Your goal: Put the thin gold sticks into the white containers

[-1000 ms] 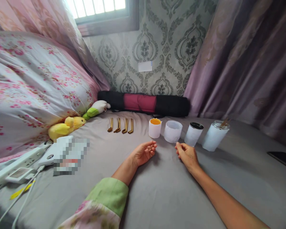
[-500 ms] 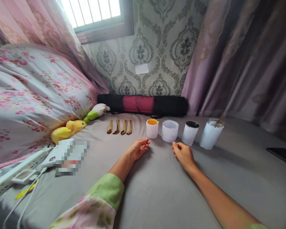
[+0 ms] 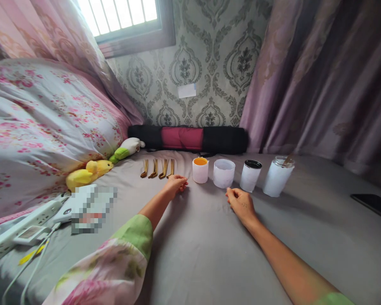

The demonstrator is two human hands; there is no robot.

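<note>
My left hand (image 3: 176, 185) hovers over the grey sheet with loosely bent fingers apart and nothing visible in them. Its knuckles partly cover the rightmost of several gold-brown, L-shaped bundles of thin sticks or tubes (image 3: 153, 168). To its right stands a white-wrapped cup with an orange inside (image 3: 200, 171). My right hand (image 3: 241, 202) is loosely closed, fingers curled in, and nothing shows in it. Just beyond it are a wide whitish translucent cup (image 3: 224, 174) and a white-wrapped cup with a black inside (image 3: 250, 177).
A white-wrapped glass jar (image 3: 277, 178) with a brownish stick in it stands at the right of the row. Farther right lies a dark phone (image 3: 373, 206). A power strip (image 3: 25, 231) and plush toys (image 3: 90, 173) lie left. A black-and-red roll (image 3: 187, 138) lies along the wall.
My left hand has moved left, away from the orange cup and up to the gold-brown bundles. My right hand has stayed near the wide cup. The view has shifted slightly.
</note>
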